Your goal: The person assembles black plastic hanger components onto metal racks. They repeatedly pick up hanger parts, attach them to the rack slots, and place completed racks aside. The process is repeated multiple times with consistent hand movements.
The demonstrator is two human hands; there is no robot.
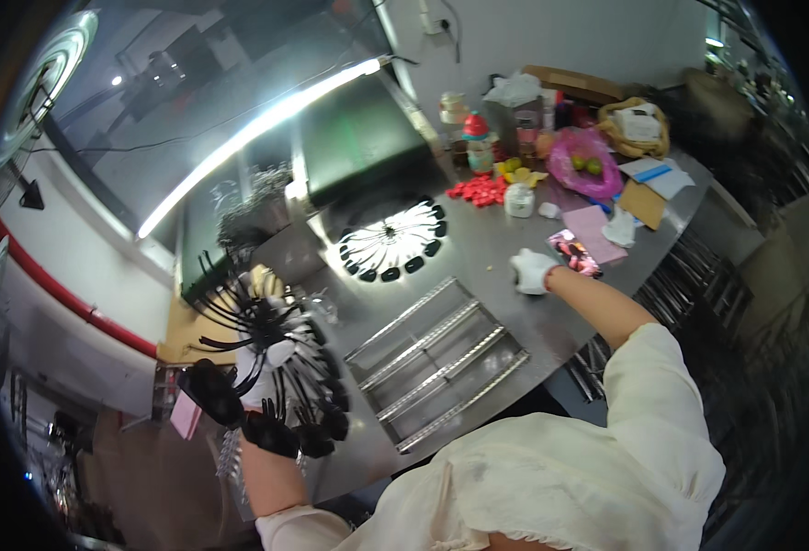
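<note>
My left hand [254, 378], in a white glove, grips a bundle of black stalks with rounded black ends [274, 321] at the left edge of the steel table. The stalks fan out around the hand and hide most of its fingers. A similar ring of black, rounded-end pieces [390, 237] lies on the table under bright light. My right hand [531, 272], also white-gloved, is at the table's right part with fingers curled; what they may hold is hidden. Beside it lies a phone [573, 253] with a lit screen. Between my hands rests a metal rack of perforated bars [436, 360].
Red small pieces [480, 190], a red-capped bottle [478, 147], a white jar [519, 200] and a pink bag with green fruit [584, 163] stand at the back right. Pink paper [594, 233] lies by the phone. A lit tube [257, 138] crosses above dark green panels [358, 138].
</note>
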